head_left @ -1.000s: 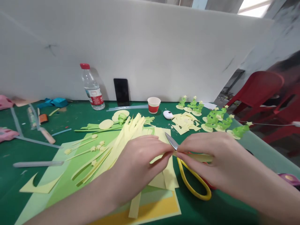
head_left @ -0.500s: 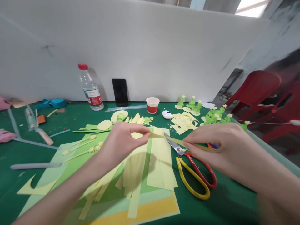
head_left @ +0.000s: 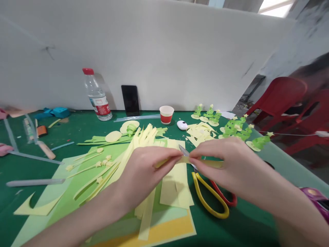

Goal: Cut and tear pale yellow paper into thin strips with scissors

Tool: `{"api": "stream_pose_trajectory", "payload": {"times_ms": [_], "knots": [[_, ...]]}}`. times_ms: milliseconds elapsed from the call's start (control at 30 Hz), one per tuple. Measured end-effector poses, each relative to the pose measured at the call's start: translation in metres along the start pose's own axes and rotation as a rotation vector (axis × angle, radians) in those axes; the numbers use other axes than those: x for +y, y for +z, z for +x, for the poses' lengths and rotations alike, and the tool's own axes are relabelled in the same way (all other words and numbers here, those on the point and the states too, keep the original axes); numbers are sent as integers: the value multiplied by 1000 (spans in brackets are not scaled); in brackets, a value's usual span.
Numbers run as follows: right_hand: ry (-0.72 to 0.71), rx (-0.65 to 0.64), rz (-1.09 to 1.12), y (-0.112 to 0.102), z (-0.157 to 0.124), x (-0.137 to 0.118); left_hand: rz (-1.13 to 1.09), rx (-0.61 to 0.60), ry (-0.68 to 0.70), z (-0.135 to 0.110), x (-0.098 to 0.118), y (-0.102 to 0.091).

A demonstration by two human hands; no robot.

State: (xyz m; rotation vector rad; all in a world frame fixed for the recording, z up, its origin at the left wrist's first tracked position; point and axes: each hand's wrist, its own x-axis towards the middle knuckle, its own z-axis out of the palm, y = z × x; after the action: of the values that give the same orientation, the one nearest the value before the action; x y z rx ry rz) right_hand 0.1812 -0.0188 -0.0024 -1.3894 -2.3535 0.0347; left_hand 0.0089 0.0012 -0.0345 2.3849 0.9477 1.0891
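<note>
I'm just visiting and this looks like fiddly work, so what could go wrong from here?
The narrow paper strip pinched by the left hand and right hand might crease or tear if tugged. The scissors lie with a blade showing close to the hands in this view, so a careless move could brush it. The green paper pieces with star tops, beyond the right hand, look light and could perhaps be knocked over.

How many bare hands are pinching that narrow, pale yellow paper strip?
2: the left hand and, close beside it, the right hand. Fingers partly cover the strip.
</note>
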Motion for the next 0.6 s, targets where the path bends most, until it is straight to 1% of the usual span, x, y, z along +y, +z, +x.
{"api": "stream_pose_trajectory", "payload": {"times_ms": [33, 133, 333, 467, 600], "knots": [[8, -6, 7, 3, 1, -2, 22, 0, 29, -1, 0, 2], [49, -45, 41, 9, 3, -5, 68, -7, 56, -2, 0, 4], [111, -120, 125, 11, 8, -1, 38, -25, 25, -1, 0, 3], [148, -106, 126, 13, 9, -3, 80, -43, -1, 0, -2, 3], [141, -54, 61, 19, 8, -7, 103, -100, -59, 1, -4, 2]]}}
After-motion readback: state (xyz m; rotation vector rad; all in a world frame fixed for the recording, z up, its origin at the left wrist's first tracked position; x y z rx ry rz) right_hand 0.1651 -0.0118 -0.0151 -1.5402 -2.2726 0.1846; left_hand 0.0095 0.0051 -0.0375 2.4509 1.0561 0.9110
